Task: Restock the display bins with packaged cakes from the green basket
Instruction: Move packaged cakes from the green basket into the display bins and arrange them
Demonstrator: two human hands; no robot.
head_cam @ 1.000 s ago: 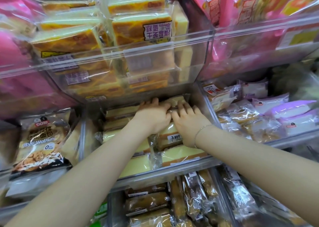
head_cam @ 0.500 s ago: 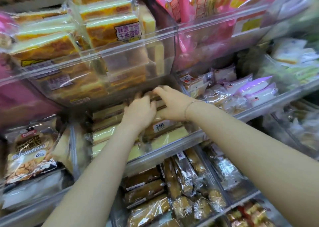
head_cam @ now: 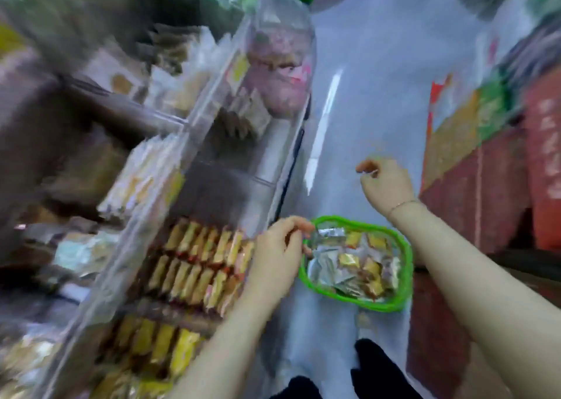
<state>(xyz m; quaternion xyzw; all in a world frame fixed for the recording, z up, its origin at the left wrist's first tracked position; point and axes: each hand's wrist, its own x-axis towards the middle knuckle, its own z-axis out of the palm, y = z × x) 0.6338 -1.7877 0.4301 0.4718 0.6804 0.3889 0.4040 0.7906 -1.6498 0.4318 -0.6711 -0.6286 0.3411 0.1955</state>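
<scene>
The green basket (head_cam: pixel 405 280) stands on the grey floor to the right of the shelving, filled with several packaged cakes (head_cam: pixel 352 266) in clear and gold wrappers. My left hand (head_cam: pixel 277 254) hovers at the basket's left rim with its fingers loosely curled and nothing in it. My right hand (head_cam: pixel 384 183) hangs above the basket's far side, fingers loosely bent, holding nothing. Clear display bins (head_cam: pixel 200 265) on the left hold rows of yellow and red wrapped cakes. The whole view is blurred by motion.
Tiered clear bins (head_cam: pixel 273 73) of pink and brown packets rise at the upper left. Red and green cartons (head_cam: pixel 485 167) line the aisle's right side. The grey floor aisle (head_cam: pixel 358 95) runs between them. Dark shoes (head_cam: pixel 376 365) show at the bottom edge.
Both hands have left the middle bin's cake packs and dropped toward the basket. The view has swung down and right from the shelves to the floor.
</scene>
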